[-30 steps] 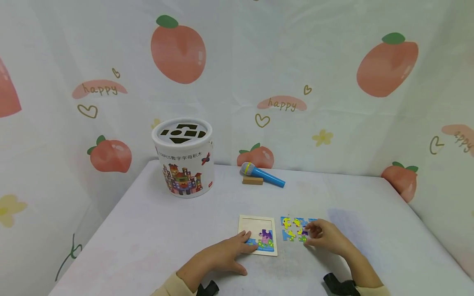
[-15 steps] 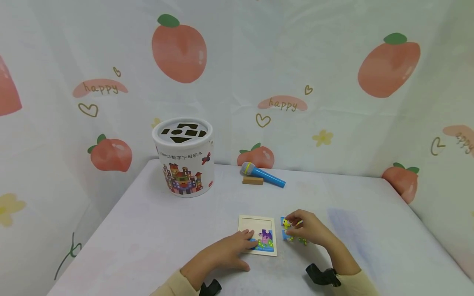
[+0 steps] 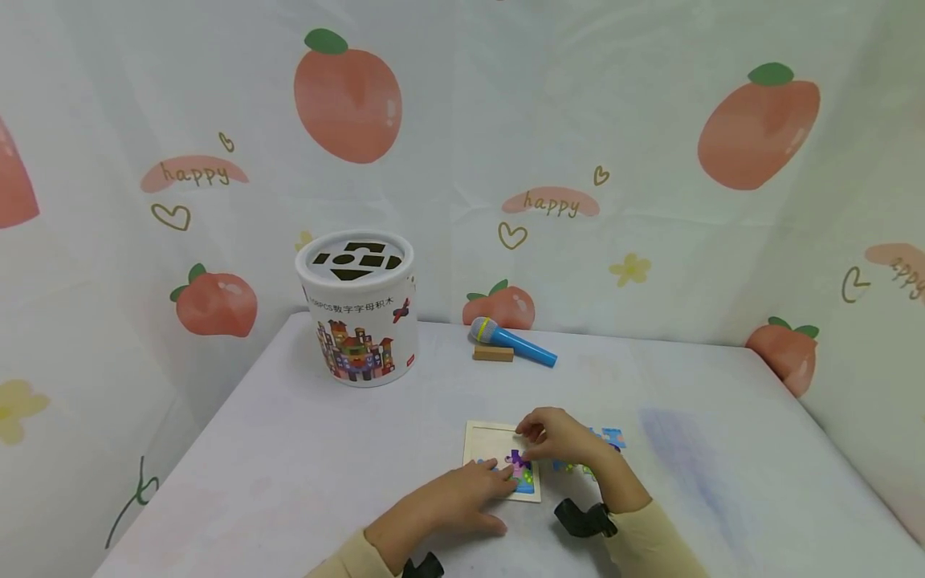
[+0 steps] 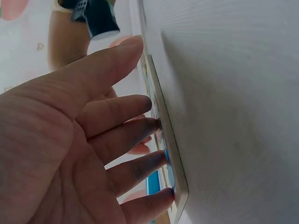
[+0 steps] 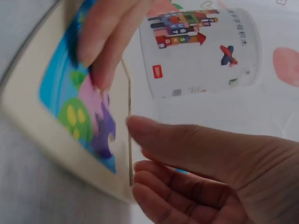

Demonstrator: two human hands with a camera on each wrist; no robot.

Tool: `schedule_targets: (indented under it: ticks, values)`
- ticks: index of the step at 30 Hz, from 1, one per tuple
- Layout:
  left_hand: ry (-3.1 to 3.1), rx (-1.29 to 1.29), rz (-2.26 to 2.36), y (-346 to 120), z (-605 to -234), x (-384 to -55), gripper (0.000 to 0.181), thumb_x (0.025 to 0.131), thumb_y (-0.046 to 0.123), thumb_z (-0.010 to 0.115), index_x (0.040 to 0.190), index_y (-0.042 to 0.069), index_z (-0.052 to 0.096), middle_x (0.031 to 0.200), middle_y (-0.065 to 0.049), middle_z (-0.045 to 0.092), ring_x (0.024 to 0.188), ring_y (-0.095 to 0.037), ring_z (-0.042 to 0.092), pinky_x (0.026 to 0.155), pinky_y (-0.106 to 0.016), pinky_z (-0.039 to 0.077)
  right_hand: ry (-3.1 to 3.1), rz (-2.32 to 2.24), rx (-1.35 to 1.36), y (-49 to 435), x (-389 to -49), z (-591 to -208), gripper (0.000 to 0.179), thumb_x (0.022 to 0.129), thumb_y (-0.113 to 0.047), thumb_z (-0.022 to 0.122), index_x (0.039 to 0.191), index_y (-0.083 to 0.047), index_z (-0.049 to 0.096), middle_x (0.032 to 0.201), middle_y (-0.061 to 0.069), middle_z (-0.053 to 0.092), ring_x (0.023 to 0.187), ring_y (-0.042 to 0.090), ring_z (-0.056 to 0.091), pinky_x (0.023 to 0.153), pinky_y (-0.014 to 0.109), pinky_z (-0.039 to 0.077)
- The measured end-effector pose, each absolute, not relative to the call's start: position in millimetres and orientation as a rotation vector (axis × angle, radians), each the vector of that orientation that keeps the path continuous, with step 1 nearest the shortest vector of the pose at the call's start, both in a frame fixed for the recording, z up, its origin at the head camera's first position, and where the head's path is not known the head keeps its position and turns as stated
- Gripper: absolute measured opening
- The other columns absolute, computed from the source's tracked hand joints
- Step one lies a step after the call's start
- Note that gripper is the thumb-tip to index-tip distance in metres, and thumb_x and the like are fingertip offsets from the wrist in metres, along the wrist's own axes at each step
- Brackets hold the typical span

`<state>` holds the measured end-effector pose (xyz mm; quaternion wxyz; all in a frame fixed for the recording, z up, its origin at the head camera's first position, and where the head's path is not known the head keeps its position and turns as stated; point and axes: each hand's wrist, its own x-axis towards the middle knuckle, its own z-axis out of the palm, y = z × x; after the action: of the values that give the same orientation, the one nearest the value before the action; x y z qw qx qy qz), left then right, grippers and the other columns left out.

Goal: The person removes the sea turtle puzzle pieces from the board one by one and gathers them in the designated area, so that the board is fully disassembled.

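A small wooden puzzle tray lies on the table, partly filled along its near side with blue, green, pink and purple jigsaw pieces. My left hand rests on it, fingers extended; in the left wrist view those fingertips touch the tray's surface. Over the tray's right edge is my right hand, fingers bent. The right wrist view has its thumb near the curled fingers beside the tray; no piece shows between them, but the inside of the grasp is partly hidden. Loose jigsaw pieces lie right of the tray, partly covered by the right hand.
A white lidded bucket with shape cut-outs stands at the back left. Behind the tray lie a blue toy microphone and a small wooden block. A peach-patterned cloth hangs behind the white table.
My right hand has moved left from the loose pieces to above the tray's right edge. The left hand has slid slightly right along the tray, and its fingers remain extended.
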<state>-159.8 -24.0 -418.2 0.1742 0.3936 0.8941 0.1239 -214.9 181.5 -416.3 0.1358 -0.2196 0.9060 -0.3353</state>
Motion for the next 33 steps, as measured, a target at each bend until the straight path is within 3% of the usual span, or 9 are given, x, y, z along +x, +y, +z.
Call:
schedule_targets:
  ticks: [9,16,29,33]
  values:
    - [2.534,1.161,0.297,-25.1,-419.1,-156.9,0.059,0.083,0.042,0.065,0.135,0.019,0.050,0.147,0.001,0.040,0.137,-0.025,0.035,0.108,-0.045,0.036,2.594,-0.948,-0.592,171.8,-215.3,-418.4,0.015,0.076,-0.001,0.072,0.090,-0.002,0.067,0.079,0.001,0.060,0.072,0.012,0.052,0.065,0.021,0.050]
    - [2.515,1.130,0.281,-26.1,-418.7,-156.1,0.063,0.083,0.044,0.065,0.139,0.020,0.046,0.150,-0.009,0.035,0.139,-0.024,0.031,0.109,-0.047,0.034,2.598,-0.936,-0.556,169.4,-212.2,-421.5,0.008,0.078,-0.003,0.072,0.082,-0.006,0.066,0.072,-0.001,0.057,0.068,0.011,0.050,0.060,0.020,0.047]
    - [2.508,1.158,0.309,-27.7,-424.2,-157.5,0.061,0.084,0.043,0.063,0.139,0.021,0.046,0.150,-0.011,0.033,0.140,-0.024,0.030,0.110,-0.046,0.033,2.577,-0.963,-0.561,170.1,-211.6,-422.1,0.008,0.077,-0.002,0.072,0.083,-0.005,0.067,0.071,-0.001,0.057,0.067,0.012,0.050,0.058,0.020,0.045]
    - [2.507,1.154,0.307,-27.7,-424.2,-157.7,0.061,0.084,0.043,0.063,0.139,0.021,0.046,0.150,-0.010,0.033,0.140,-0.024,0.030,0.110,-0.045,0.033,2.584,-0.960,-0.571,170.8,-211.4,-421.1,0.008,0.078,-0.003,0.071,0.083,-0.006,0.066,0.075,-0.001,0.057,0.071,0.012,0.050,0.063,0.023,0.048]
